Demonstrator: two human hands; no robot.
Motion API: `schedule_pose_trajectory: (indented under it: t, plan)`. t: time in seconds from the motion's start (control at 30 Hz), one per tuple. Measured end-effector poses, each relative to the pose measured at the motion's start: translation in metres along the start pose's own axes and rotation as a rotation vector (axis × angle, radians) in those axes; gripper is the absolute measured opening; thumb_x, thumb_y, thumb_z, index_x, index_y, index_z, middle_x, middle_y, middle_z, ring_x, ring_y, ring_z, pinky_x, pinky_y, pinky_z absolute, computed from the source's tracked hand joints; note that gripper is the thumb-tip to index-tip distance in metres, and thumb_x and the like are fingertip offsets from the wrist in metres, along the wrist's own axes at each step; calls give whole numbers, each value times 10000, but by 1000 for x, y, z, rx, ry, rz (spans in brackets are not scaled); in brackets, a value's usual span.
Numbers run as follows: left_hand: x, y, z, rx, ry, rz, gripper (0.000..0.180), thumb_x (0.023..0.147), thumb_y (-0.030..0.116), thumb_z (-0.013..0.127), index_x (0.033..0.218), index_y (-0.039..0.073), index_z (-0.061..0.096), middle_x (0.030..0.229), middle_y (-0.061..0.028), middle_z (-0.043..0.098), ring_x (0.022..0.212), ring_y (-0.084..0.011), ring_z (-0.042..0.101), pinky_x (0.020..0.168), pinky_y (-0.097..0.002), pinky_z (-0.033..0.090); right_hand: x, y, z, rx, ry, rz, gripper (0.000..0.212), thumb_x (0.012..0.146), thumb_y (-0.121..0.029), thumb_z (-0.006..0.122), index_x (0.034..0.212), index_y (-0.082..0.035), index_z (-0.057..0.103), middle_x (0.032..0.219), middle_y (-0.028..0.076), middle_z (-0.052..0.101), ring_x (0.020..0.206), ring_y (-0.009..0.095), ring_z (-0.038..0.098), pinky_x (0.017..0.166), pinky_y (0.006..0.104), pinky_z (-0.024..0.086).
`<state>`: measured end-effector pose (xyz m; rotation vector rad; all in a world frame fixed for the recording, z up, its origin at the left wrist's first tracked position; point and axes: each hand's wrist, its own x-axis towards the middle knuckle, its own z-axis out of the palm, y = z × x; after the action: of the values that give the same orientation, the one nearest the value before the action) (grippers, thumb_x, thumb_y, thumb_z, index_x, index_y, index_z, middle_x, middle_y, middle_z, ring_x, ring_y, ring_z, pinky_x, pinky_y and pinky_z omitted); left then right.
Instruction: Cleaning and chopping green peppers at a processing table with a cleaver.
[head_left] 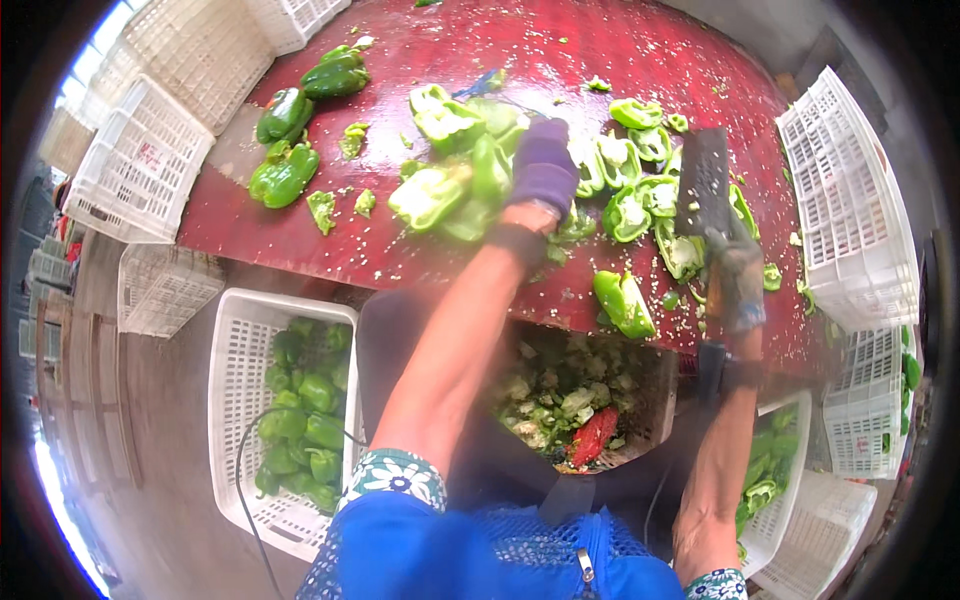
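My left hand [545, 172], in a purple glove, reaches over the red table among blurred cut green peppers [435, 195]. Its fingers are hidden and smeared by motion, so whether it grips a piece cannot be told. My right hand [735, 280], in a greyish glove, is closed on a cleaver [703, 185] with a broad dark blade. The blade stands over halved green peppers [630, 210] with pale insides. A pepper piece [622, 303] lies at the near table edge between my hands. Whole green peppers [285, 175] lie at the table's left.
The red table [640, 40] is strewn with seeds and scraps. Below its near edge, a container holds pepper waste [570, 400] and a red piece. A white crate [235, 400] of green peppers stands at lower left. Another white crate [850, 200] borders the table on the right.
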<state>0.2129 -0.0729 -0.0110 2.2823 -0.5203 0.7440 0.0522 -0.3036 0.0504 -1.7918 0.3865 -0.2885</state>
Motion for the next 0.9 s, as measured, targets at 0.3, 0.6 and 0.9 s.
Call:
schedule_pose_trajectory:
  t: [0.3, 0.6, 0.9]
  plan:
    - [-29, -20, -127, 218, 139, -89, 263, 828, 253, 636, 936, 13, 643, 922, -202, 645, 874, -370, 623, 793, -452, 498, -55, 26, -68, 156, 232, 3, 472, 932, -162, 615, 1359, -1, 493, 712, 11, 581, 473, 99, 522, 404, 247, 444]
    - [-33, -34, -92, 167, -258, -465, 360, 860, 261, 583, 1127, 30, 655, 946, -227, 695, 909, -356, 684, 816, -419, 525, -9, 154, -236, 205, 274, 387, 327, 893, -375, 650, 901, -49, 667, 673, 88, 645, 537, 221, 610, 476, 344, 505]
    - [-50, -13, -124, -196, -9, -483, 291, 841, 145, 634, 1097, 11, 666, 815, -97, 696, 706, -148, 654, 642, -295, 523, -79, -28, 31, -126, -140, -441, 374, 895, -26, 584, 1261, -90, 630, 1202, 144, 660, 1008, 206, 639, 863, 366, 522]
